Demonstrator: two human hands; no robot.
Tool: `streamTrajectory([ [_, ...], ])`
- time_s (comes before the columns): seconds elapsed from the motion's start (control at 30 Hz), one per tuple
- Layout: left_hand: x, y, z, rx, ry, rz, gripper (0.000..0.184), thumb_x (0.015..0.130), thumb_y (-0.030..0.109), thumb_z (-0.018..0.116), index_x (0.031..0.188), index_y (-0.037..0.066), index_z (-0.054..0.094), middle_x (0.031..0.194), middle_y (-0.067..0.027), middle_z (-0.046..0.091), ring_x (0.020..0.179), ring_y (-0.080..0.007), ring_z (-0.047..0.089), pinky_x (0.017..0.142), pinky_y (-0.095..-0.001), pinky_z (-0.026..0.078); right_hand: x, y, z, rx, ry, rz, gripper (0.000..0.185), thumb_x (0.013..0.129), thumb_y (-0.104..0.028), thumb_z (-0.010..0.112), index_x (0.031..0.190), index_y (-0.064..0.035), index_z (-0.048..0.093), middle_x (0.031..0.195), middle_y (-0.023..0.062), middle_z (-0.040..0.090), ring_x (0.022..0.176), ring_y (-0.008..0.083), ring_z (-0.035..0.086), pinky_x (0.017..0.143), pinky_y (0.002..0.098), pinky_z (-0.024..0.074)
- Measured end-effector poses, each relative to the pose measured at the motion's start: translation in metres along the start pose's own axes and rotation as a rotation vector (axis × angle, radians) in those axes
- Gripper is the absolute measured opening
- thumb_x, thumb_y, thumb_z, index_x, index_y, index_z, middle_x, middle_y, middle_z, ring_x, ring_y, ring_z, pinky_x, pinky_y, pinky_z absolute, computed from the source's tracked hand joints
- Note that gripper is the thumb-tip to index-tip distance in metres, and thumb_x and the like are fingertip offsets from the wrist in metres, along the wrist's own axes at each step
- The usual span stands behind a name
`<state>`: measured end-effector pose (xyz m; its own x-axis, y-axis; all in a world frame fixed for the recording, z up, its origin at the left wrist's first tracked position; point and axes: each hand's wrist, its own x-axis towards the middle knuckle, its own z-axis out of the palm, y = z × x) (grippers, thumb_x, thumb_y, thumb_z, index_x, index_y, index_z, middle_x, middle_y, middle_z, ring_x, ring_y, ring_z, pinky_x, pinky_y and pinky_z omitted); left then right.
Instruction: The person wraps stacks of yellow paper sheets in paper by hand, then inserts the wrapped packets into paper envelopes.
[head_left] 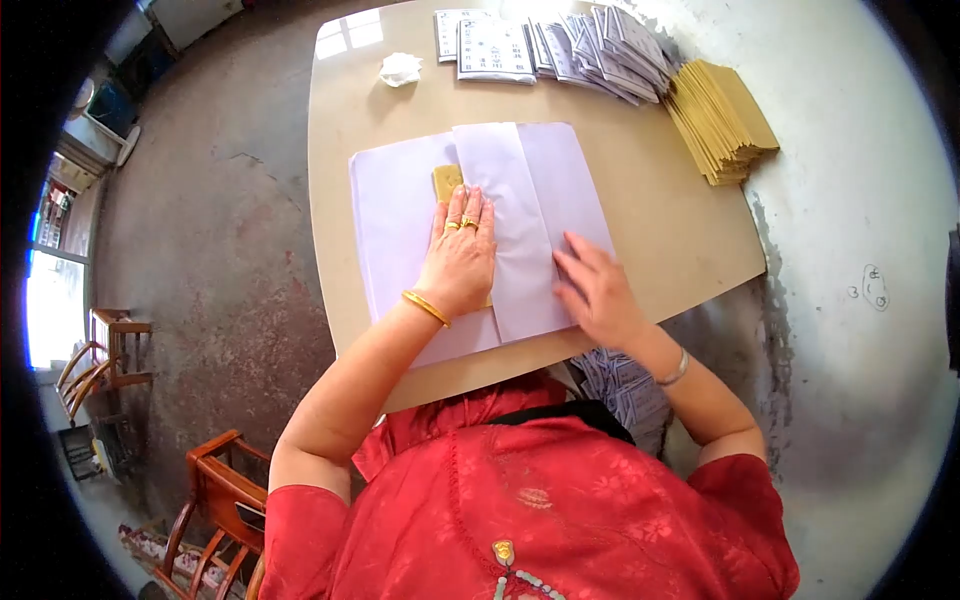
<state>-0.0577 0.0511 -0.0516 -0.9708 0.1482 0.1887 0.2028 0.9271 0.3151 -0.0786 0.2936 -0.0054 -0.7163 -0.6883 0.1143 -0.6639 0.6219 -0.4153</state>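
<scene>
White packets (496, 52) — characters illegible

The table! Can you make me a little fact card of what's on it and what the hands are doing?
Table: tan
Paper: white, spread at the near side
Left hand: flat over the yellow strip and paper
Right hand: at the paper's right edge; touching or not, can't tell
Far side: white wad, printed packets
Far right: yellow stack, beside the packets
</scene>
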Motion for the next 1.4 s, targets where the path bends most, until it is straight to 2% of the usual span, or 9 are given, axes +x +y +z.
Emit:
streamTrajectory([
  [0.03, 0.000, 0.000, -0.002, -0.006, -0.005, -0.006, 0.055, 0.095, 0.018, 0.046, 0.143, -0.008, 0.037, 0.154, -0.0264, 0.028, 0.147, -0.0397, 0.019, 0.120, -0.0504, 0.012, 0.015, 0.007, 0.004, 0.005, 0.188, -0.099, 0.040, 0.088, -0.020, 0.066, 0.121, 0.0027, 0.060, 0.122, 0.0195, 0.061, 0.107, 0.0363, 0.059, 0.094, 0.0409, 0.0471],
  [0.13, 0.000, -0.003, 0.003, 0.008, 0.013, 0.005, 0.055, 0.096, 0.019, 0.046, 0.143, -0.007, 0.037, 0.154, -0.0261, 0.028, 0.147, -0.0395, 0.019, 0.120, -0.0511, 0.012, 0.061, 0.015, 0.006, 0.351, 0.097, 0.238, 0.036, 0.087, -0.021, 0.069, 0.113, 0.0038, 0.062, 0.101, 0.0168, 0.069, 0.089, 0.0320, 0.066, 0.079, 0.0370, 0.0534],
  [0.33, 0.001, -0.003, 0.006, -0.051, 0.011, -0.026, 0.054, 0.096, 0.020, 0.047, 0.142, -0.005, 0.039, 0.154, -0.0248, 0.029, 0.147, -0.0395, 0.020, 0.120, -0.0513, 0.013, 0.129, 0.033, 0.007, 0.693, -0.115, 0.546, 0.033, 0.084, -0.026, 0.074, 0.097, 0.0039, 0.066, 0.079, 0.0126, 0.068, 0.068, 0.0193, 0.065, 0.064, 0.0339, 0.0529],
  [0.57, 0.000, -0.008, 0.000, -0.230, 0.049, -0.021, 0.056, 0.090, 0.015, 0.057, 0.142, 0.000, 0.042, 0.152, -0.0247, 0.033, 0.145, -0.0386, 0.024, 0.120, -0.0488, 0.014, 0.125, 0.021, 0.023, 0.379, 0.101, 0.204, 0.026, 0.084, -0.022, 0.073, 0.089, 0.0021, 0.064, 0.064, 0.0130, 0.059, 0.057, 0.0192, 0.053, 0.057, 0.0343, 0.0446],
  [0.8, -0.002, -0.100, -0.021, -0.480, 0.831, -0.258, 0.067, 0.084, 0.015, 0.072, 0.142, 0.003, 0.041, 0.144, -0.0254, 0.042, 0.134, -0.0375, 0.042, 0.110, -0.0429, 0.035, 0.095, 0.005, 0.018, 0.559, 0.328, 0.151, 0.027, 0.088, -0.017, 0.072, 0.078, -0.0005, 0.054, 0.061, 0.0025, 0.048, 0.057, 0.0098, 0.041, 0.052, 0.0290, 0.0380],
  [0.97, -0.027, -0.095, -0.086, -1.214, 0.269, -0.690, 0.080, 0.080, 0.018, 0.082, 0.143, -0.001, 0.036, 0.124, -0.0183, 0.060, 0.106, -0.0211, 0.062, 0.091, -0.0339, 0.050, 0.093, 0.005, 0.011, 0.712, 0.291, 0.154, 0.017, 0.088, -0.016, 0.071, 0.086, -0.0010, 0.063, 0.061, -0.0006, 0.049, 0.059, 0.0056, 0.043, 0.053, 0.0255, 0.0378],
  [1.07, -0.032, -0.093, -0.079, -1.361, 0.038, -0.610, 0.084, 0.075, 0.017, 0.084, 0.144, 0.003, 0.037, 0.116, -0.0121, 0.064, 0.107, -0.0177, 0.062, 0.093, -0.0352, 0.051, 0.106, 0.017, 0.019, 0.666, 0.278, 0.198, 0.023, 0.087, -0.021, 0.070, 0.084, 0.0005, 0.063, 0.061, 0.0039, 0.053, 0.058, 0.0088, 0.047, 0.053, 0.0282, 0.0401],
  [1.3, -0.007, -0.080, -0.076, -1.412, 0.003, -0.584, 0.069, 0.074, 0.002, 0.079, 0.134, 0.000, 0.046, 0.112, -0.0109, 0.065, 0.097, -0.0182, 0.066, 0.081, -0.0313, 0.057, 0.118, 0.020, 0.025, 0.271, 0.198, 0.268, 0.036, 0.081, -0.033, 0.070, 0.093, 0.0013, 0.069, 0.087, 0.0233, 0.068, 0.085, 0.0381, 0.067, 0.077, 0.0431, 0.0523],
  [1.4, 0.009, -0.064, -0.080, -1.416, -0.022, -0.558, 0.067, 0.074, 0.000, 0.078, 0.132, 0.000, 0.046, 0.111, -0.0104, 0.066, 0.094, -0.0179, 0.067, 0.076, -0.0298, 0.058, 0.122, 0.021, 0.030, 0.218, 0.172, 0.288, 0.036, 0.082, -0.032, 0.069, 0.096, 0.0011, 0.069, 0.090, 0.0229, 0.069, 0.087, 0.0375, 0.067, 0.079, 0.0429, 0.0529],
])
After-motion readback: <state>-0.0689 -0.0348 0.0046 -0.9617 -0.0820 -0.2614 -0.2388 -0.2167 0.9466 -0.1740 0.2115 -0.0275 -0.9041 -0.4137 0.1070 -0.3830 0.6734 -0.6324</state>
